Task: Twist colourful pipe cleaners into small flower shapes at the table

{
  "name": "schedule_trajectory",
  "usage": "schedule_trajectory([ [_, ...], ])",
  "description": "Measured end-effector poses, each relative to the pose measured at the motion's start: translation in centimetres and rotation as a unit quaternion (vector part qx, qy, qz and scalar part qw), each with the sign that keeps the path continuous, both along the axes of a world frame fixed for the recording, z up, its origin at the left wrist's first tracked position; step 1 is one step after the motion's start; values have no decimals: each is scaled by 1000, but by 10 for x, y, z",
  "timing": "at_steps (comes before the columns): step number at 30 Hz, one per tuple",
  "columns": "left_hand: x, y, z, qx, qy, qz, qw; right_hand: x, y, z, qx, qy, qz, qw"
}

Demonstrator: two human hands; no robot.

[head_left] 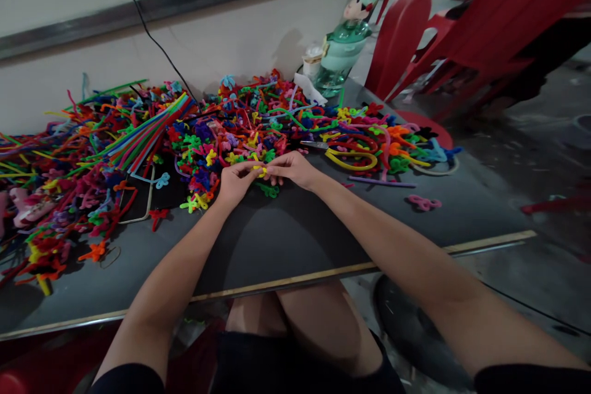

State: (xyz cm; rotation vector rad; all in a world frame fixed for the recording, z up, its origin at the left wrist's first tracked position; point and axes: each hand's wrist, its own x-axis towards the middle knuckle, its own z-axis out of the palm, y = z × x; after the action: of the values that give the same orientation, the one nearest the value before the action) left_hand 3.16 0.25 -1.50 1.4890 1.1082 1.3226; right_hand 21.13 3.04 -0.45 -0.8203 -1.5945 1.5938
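Between my fingertips is a small yellow pipe cleaner (261,171), bent into loops; its exact shape is partly hidden. My left hand (237,181) pinches it from the left, and my right hand (295,169) grips it from the right. Both hands are close together over the dark table, at the front edge of a big heap of coloured pipe cleaners (240,117). Just below my fingers lies a green twisted pipe cleaner piece (268,189). Scissors (353,152) with yellow and red handles rest to the right of my right hand.
A bundle of straight pipe cleaners (152,129) lies on the heap at left, near a phone-like dark object (168,188). A green bottle (344,55) stands at the back right. One pink twisted piece (423,202) lies on the table (286,240). Red chairs (399,43) stand beyond.
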Motion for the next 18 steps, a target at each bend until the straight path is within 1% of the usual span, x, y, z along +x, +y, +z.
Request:
schedule_trajectory([
  [3,0,-2,1,23,12,-2,1000,-2,-2,0,7,-7,-21,1000],
  [6,0,-4,0,46,37,10,998,-5,-4,-1,19,-26,-44,999],
  [13,-2,-5,0,86,107,32,990,-10,-5,-8,50,-61,-87,993],
  [15,-2,-4,1,87,108,40,990,-10,-4,-9,54,-53,-90,993],
  [18,-2,-1,-2,67,89,58,992,-11,-5,-9,69,-47,-75,994],
])
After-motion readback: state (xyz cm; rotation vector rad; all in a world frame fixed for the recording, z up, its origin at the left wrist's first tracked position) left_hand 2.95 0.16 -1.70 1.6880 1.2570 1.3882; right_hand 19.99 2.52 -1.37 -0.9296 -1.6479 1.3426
